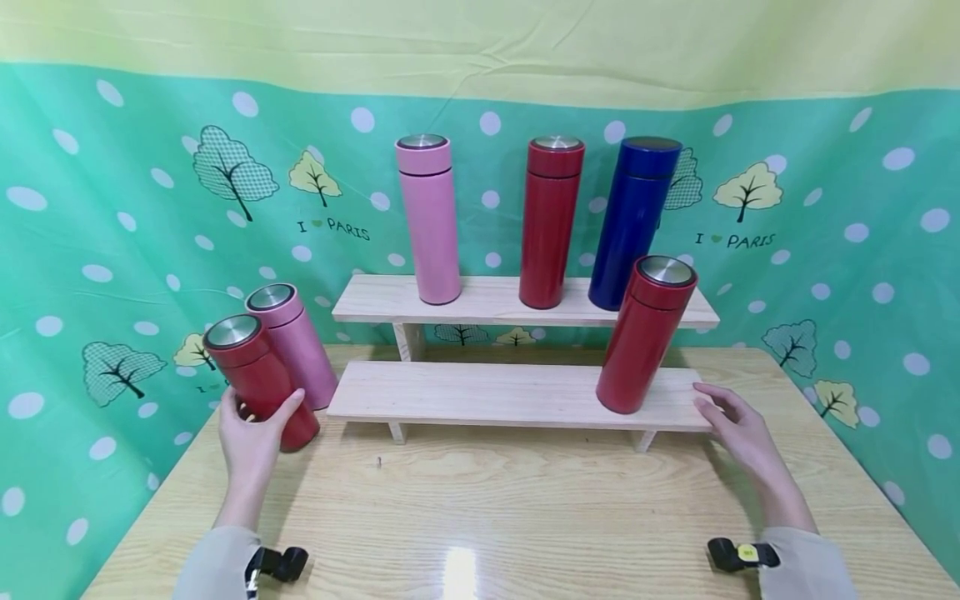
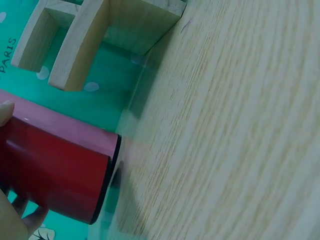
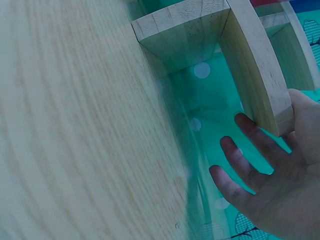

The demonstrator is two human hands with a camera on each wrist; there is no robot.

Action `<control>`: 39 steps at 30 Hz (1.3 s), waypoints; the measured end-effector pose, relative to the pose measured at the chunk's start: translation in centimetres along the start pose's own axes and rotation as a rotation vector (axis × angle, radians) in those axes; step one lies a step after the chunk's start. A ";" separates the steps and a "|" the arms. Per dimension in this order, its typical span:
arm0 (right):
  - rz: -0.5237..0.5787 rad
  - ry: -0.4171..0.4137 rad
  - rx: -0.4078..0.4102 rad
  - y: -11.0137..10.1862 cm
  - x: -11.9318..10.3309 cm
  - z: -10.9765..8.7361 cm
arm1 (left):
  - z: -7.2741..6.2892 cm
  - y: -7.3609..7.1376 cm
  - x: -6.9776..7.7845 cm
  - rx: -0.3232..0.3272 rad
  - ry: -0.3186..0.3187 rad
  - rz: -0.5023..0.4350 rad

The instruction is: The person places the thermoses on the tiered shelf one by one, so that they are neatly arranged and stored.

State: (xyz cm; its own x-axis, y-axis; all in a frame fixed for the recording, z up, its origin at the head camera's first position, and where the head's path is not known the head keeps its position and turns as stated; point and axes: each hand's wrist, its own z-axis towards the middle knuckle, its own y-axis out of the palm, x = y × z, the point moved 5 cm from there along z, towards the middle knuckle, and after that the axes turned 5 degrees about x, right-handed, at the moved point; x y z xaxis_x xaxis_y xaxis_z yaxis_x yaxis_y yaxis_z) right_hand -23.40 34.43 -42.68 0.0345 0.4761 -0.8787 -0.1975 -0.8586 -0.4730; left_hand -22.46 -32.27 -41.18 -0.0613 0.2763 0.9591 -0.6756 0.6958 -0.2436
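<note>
At the left side of the table, my left hand (image 1: 250,437) grips a red flask (image 1: 264,379) with a silver-topped lid, thumb on one side and fingers on the other. The same flask (image 2: 55,170) shows its dark base rim in the left wrist view. A pink flask (image 1: 303,350) stands right behind it. My right hand (image 1: 738,433) is at the right end of the lower wooden shelf (image 1: 480,392), thumb close against the board's end. In the right wrist view its other fingers (image 3: 237,160) are spread and hold nothing. Another red flask (image 1: 647,337) stands on that shelf's right part.
On the upper wooden shelf (image 1: 487,287) stand a pink flask (image 1: 431,221), a red flask (image 1: 552,225) and a blue flask (image 1: 633,225). Both shelves rest on wooden legs on the table (image 1: 525,508). A green dotted cloth (image 1: 97,275) hangs behind and beside the table.
</note>
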 end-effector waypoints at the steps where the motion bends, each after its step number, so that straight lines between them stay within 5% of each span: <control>1: 0.000 -0.001 -0.001 0.0 0.0 0.0 | -0.1 -0.2 0.1 0.008 0.004 -0.004; 16: -0.008 -0.010 -0.004 -0.2 0.0 0.1 | -1.3 -2.6 1.5 0.167 0.167 -0.107; 39: -0.018 0.002 -0.015 0.0 0.1 -0.1 | -4.1 -2.1 6.3 0.180 0.351 -0.226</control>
State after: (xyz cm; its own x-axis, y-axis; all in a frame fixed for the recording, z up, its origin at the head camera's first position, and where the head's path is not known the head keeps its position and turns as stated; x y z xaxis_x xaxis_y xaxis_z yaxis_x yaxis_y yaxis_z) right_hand -23.31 34.51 -42.77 0.0399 0.4914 -0.8700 -0.1822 -0.8526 -0.4899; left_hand -18.38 -29.25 -35.21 0.3341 0.3601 0.8710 -0.7620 0.6471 0.0248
